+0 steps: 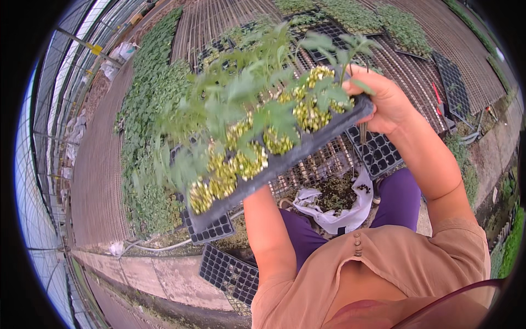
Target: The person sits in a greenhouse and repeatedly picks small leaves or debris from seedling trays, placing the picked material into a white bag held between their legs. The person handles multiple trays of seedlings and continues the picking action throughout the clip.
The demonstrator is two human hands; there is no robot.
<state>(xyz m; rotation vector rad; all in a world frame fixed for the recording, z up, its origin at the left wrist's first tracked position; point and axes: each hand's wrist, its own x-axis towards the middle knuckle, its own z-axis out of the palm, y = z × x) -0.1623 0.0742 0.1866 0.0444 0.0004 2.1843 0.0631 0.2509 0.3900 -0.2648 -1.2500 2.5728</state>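
Note:
A black plastic seedling tray [283, 164] is held up in front of me, tilted, with leafy green seedlings [242, 90] standing in its cells. Pale yellow-green granular material [279, 140] covers the cell tops; the leaves are blurred. My right hand [380, 96] grips the tray's right end, its fingers at a seedling stem. The forearm of my left arm reaches up under the tray, which hides my left hand, so its grip does not show. Below the tray, an open white sack [357, 214] of dark growing medium [335, 193] stands between my legs.
Empty cell trays lie at the right knee [376, 150], at lower left [230, 273] and at far right [452, 84]. Dense seedlings [152, 98] fill a slatted bench [98, 164] on the left. A red-handled tool [437, 93] lies at right. A pale hose [164, 247] runs along the bench edge.

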